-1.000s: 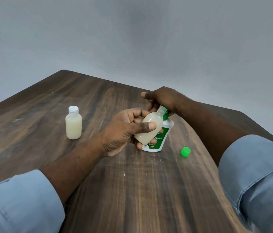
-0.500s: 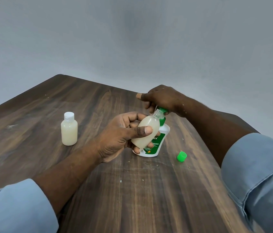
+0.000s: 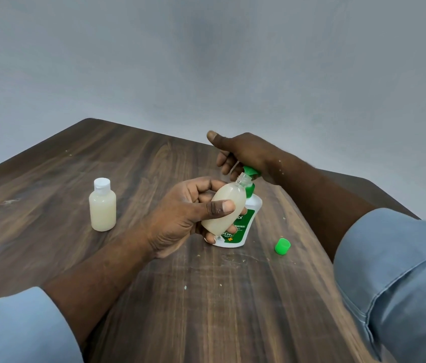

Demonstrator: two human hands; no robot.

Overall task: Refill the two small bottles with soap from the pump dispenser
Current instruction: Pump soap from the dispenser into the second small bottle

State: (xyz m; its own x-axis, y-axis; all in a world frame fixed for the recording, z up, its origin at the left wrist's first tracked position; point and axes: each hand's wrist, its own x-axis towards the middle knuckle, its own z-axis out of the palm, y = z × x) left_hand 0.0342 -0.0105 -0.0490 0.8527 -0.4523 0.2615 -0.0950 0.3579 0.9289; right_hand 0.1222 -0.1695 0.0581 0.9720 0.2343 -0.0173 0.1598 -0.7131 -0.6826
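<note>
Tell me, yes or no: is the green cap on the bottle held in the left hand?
No, the green cap lies on the table, apart from the open-necked bottle the left hand holds.

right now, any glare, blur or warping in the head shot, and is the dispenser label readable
Head view: soft even light, no glare, sharp focus; wide-angle stretch enlarges the sleeves at the bottom corners; pump dispenser label half hidden behind the held bottle, only partly readable.

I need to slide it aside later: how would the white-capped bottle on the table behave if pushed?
The white-capped bottle looks full nearly to its neck, so probably weighty for its size. Tall on a small base, it might tip if pushed high, then roll on its round body. Capped, it should not spill.
</note>
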